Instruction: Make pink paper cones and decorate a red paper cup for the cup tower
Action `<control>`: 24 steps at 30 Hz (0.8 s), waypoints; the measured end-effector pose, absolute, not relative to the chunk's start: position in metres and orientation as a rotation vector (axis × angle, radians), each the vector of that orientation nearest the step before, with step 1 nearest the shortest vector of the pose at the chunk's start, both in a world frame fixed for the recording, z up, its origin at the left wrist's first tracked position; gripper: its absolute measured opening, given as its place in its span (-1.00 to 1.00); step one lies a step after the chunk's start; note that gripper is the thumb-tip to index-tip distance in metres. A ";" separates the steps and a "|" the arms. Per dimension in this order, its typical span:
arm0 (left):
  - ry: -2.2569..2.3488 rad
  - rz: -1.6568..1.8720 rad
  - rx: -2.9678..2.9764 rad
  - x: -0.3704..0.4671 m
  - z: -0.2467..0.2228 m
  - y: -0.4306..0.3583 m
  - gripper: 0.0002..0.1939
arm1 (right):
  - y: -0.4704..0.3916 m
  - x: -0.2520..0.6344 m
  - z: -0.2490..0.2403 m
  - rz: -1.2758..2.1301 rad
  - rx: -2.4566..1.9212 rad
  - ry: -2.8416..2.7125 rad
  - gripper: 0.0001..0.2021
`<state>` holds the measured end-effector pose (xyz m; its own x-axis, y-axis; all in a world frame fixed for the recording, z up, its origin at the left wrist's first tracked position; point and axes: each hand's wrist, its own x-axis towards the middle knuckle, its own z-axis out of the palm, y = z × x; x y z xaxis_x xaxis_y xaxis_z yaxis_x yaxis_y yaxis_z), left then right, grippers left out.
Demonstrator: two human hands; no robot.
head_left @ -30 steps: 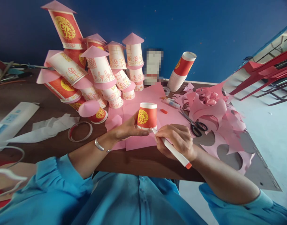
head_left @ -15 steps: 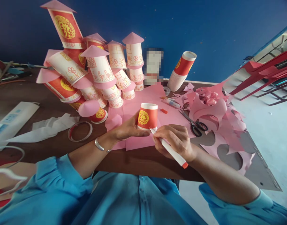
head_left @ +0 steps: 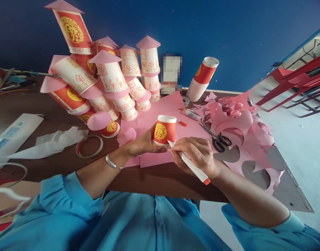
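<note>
A red paper cup (head_left: 165,131) with a yellow emblem and white bands stands in the grip of my left hand (head_left: 143,143), thumb along its lower edge and the other fingers mostly hidden behind it. My right hand (head_left: 195,155) is closed around a white marker (head_left: 192,166) with an orange end. The marker's tip is at the lower part of the cup's red side; whether it touches cannot be told. Under the cup lie pink paper sheets (head_left: 149,157). A small orange cap (head_left: 182,123) rests on the paper just beyond my right hand.
Decorated cups with pink cone roofs (head_left: 113,75) stand stacked at back left. A tall stack of cups (head_left: 202,78) leans near the blue wall. Scissors (head_left: 219,139), a glue tube (head_left: 191,114) and pink scraps (head_left: 235,122) lie right; a tape roll (head_left: 89,146) lies left.
The marker tip has risen slightly from the cup's bottom white band to the red area above. My left hand and the cup have barely moved.
</note>
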<state>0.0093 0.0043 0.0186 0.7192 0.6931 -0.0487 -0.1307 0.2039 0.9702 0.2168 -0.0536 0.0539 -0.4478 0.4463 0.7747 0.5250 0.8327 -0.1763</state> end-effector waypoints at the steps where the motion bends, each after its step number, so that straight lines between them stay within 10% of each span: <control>1: 0.543 0.614 1.233 0.009 0.018 0.004 -0.20 | -0.054 0.217 0.054 -0.113 -0.713 -2.108 -0.82; 24: 0.484 0.632 1.239 0.009 0.017 0.005 -0.25 | -0.054 0.218 0.054 -0.137 -0.752 -2.086 -0.80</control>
<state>0.0089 0.0054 0.0171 0.7364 0.6765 -0.0018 -0.1776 0.1958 0.9644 0.2182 -0.0540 0.0543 -0.4221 0.4617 0.7802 0.5597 0.8097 -0.1764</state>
